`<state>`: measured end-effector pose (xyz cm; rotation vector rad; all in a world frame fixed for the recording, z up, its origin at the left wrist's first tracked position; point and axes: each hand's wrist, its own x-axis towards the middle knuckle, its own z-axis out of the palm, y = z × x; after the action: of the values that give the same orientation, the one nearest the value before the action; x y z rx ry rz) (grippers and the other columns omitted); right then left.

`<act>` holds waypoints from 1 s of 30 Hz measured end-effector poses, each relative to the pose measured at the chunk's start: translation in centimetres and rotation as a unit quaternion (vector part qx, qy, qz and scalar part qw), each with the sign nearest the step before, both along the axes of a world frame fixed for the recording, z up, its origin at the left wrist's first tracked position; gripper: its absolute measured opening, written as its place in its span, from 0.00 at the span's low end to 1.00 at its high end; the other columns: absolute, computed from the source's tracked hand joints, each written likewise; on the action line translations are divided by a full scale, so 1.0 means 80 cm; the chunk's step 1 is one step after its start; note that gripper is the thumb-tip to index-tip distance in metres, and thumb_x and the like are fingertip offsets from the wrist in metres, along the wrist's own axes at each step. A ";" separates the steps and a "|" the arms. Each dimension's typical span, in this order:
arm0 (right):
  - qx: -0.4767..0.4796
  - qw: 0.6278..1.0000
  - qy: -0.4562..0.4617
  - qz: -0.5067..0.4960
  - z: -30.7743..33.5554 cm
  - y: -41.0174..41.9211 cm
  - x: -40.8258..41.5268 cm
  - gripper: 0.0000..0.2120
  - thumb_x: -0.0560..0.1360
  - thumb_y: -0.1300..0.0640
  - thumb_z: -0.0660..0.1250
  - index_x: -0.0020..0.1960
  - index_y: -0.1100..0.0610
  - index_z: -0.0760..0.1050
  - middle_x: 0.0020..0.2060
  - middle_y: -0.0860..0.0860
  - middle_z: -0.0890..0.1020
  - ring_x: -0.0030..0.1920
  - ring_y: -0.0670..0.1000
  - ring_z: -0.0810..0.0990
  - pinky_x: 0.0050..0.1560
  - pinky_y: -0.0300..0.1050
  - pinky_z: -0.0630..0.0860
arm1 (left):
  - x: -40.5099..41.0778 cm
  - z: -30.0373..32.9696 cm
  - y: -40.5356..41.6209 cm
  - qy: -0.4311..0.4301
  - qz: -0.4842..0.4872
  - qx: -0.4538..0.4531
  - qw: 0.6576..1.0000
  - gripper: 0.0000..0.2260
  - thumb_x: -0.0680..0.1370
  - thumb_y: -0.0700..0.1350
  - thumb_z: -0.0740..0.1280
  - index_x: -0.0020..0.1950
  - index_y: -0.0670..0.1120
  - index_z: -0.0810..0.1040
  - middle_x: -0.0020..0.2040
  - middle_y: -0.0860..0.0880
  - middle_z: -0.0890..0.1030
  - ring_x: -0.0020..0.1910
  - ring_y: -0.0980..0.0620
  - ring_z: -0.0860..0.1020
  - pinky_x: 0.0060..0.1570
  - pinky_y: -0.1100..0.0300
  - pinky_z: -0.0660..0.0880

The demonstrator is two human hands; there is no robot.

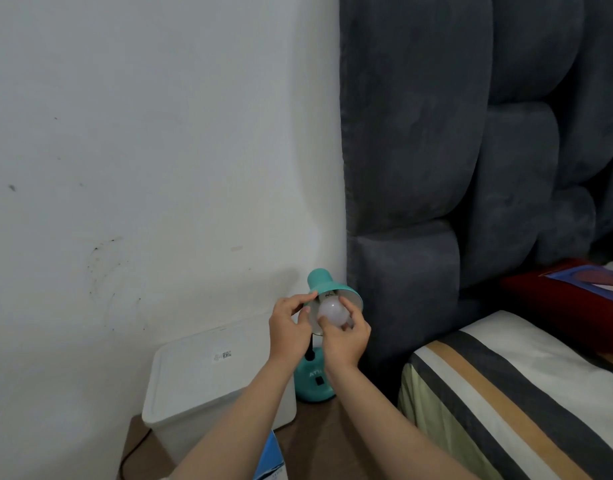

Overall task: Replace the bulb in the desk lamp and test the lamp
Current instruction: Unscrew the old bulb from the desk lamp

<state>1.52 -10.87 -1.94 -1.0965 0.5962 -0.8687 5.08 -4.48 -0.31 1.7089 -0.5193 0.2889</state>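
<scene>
- The desk lamp [315, 379] is turquoise and stands on a brown bedside table [319, 441], close to the wall and just beside the dark padded headboard [436, 150]; its shade [324, 284] is tilted so that the open side faces the camera.
- The bulb [331, 313] is white and round; it sits in the mouth of the shade, with its base toward the socket; how deep it is in the socket I cannot tell.
- The right hand [346, 341] holds the bulb from below and from the side; its fingers are curled around the glass.
- The left hand [287, 332] pinches the left rim of the shade between thumb and fingers.
- A white plastic box [208, 386] with a lid stands on the same table, left of the lamp base and touching the wall or very near it; a small label is on the lid.
- A blue carton [270, 459] shows at the bottom edge, partly hidden by the left forearm.
- At the right is a bed with a striped cover [506, 393]; a red pillow [568, 299] lies against the headboard.
</scene>
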 end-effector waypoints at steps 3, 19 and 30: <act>0.048 0.998 -0.035 -0.003 0.000 0.002 -0.003 0.28 0.69 0.63 0.74 0.67 0.54 0.72 0.63 0.55 0.74 0.56 0.52 0.78 0.50 0.39 0.76 | -0.001 0.001 0.000 0.000 -0.001 -0.006 1.000 0.19 0.75 0.33 0.64 0.47 0.60 0.78 0.49 0.50 0.77 0.50 0.57 0.76 0.48 0.77 0.70; 0.054 0.998 -0.019 0.005 0.002 0.000 -0.006 0.22 0.69 0.64 0.73 0.61 0.52 0.76 0.54 0.48 0.77 0.54 0.48 0.76 0.52 0.42 0.75 | -0.003 -0.001 -0.002 0.003 0.004 -0.008 1.000 0.19 0.75 0.33 0.64 0.48 0.60 0.78 0.49 0.51 0.77 0.51 0.57 0.76 0.51 0.70 0.71; 0.100 0.995 0.007 -0.005 0.009 -0.003 -0.004 0.31 0.68 0.69 0.73 0.69 0.56 0.69 0.61 0.53 0.76 0.58 0.53 0.77 0.55 0.43 0.76 | -0.002 -0.004 -0.002 0.009 0.010 -0.012 1.000 0.20 0.75 0.32 0.64 0.47 0.60 0.78 0.48 0.53 0.77 0.49 0.57 0.76 0.56 0.65 0.71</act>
<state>1.20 -11.09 -1.25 -0.9185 0.6852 -0.7920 4.89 -4.63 -0.62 1.6931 -0.4839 0.2931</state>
